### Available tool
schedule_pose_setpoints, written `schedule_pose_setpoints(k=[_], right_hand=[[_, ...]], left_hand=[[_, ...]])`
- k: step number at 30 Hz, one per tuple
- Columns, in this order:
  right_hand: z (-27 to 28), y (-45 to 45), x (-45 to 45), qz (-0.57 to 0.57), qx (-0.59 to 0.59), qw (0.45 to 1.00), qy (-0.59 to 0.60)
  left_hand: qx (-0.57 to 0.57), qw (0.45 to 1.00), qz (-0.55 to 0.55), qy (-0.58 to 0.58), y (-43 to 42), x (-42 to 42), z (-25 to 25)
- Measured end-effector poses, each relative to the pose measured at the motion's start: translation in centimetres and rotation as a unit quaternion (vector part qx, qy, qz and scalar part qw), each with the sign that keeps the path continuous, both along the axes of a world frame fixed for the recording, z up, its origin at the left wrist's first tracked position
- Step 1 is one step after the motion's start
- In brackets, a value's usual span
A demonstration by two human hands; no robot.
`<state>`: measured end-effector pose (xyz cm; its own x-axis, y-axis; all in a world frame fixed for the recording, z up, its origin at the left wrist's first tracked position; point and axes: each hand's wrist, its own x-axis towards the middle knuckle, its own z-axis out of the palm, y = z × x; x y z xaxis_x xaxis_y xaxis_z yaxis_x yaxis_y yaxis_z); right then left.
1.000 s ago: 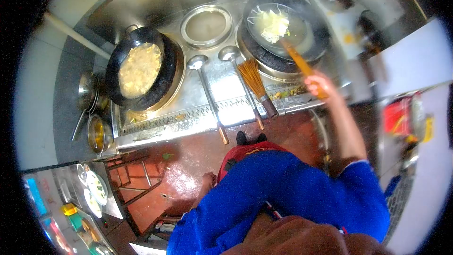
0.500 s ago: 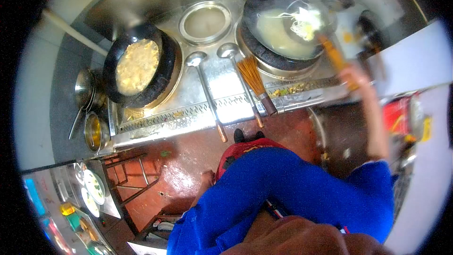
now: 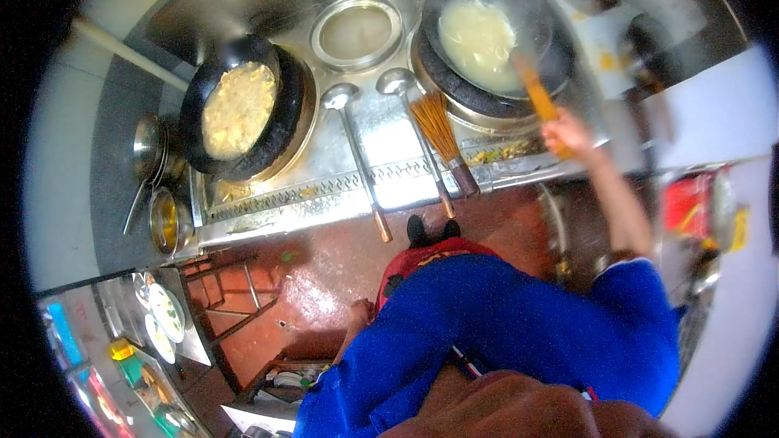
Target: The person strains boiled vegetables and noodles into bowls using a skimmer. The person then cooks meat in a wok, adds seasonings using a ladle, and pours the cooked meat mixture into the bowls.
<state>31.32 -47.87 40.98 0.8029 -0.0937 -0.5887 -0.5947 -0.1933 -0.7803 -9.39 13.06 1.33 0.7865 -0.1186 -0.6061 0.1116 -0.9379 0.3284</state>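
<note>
Moved, head view: right hand [image 3: 567, 135], leftward to 2 o'clock.
Right grip: fingers wrapped round long yellow-brown wooden handle [image 3: 536, 94], likely for distance from heat.
Pale stringy food [image 3: 477, 36]: in round black wok [image 3: 560, 49], 1 o'clock.
Left hand [image 3: 360, 309]: below centre, 6:30; finger state can't be told.

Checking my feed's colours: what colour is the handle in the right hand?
The handle is yellow-orange, showing best in the head view.

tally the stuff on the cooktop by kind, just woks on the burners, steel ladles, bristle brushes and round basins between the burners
black woks: 2 (left wok, right wok)
steel ladles: 2 (left ladle, right ladle)
bristle brush: 1
round basin: 1
total: 6
</note>
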Motion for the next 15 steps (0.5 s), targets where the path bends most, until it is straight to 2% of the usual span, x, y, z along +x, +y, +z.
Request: schedule_pose_setpoints(k=[1,4,7,8,9,11,12,13,15], right_hand=[[0.6,0.6,-0.5,-0.009,0.007,1.0,0.011],[0.6,0.8,-1.5,-0.031,0.077,0.996,0.023],[0.6,0.9,-2.4,-0.035,0.15,0.988,0.024],[0.9,1.1,-2.7,-0.041,0.175,0.983,0.023],[1.1,1.2,-2.9,-0.047,0.199,0.979,0.022],[0.1,0.6,-3.1,-0.042,0.228,0.973,0.02],[-0.3,0.3,-3.3,-0.039,0.242,0.969,0.019],[-0.3,-0.1,-3.4,-0.041,0.254,0.966,0.014],[-0.2,-0.8,-3.8,-0.044,0.279,0.959,0.004]], left_hand=[[0.049,0.998,-0.024,0.031,0.1,-0.8,-1.1],[-0.011,0.983,0.146,0.114,-0.2,-1.8,-0.7],[0.006,0.995,0.086,0.057,-0.3,-2.5,-0.4],[-0.075,0.968,0.211,0.116,-0.4,-2.3,-0.5],[-0.087,0.966,0.222,0.1,-0.4,-2.3,-0.2],[-0.031,0.991,0.123,0.03,-1.7,-1.0,2.9],[-0.027,0.993,0.112,0.014,-2.4,-0.5,4.2],[-0.034,0.992,0.123,0.003,-3.0,-0.3,5.0],[-0.13,0.96,0.247,0.019,-4.1,0.1,5.8]])
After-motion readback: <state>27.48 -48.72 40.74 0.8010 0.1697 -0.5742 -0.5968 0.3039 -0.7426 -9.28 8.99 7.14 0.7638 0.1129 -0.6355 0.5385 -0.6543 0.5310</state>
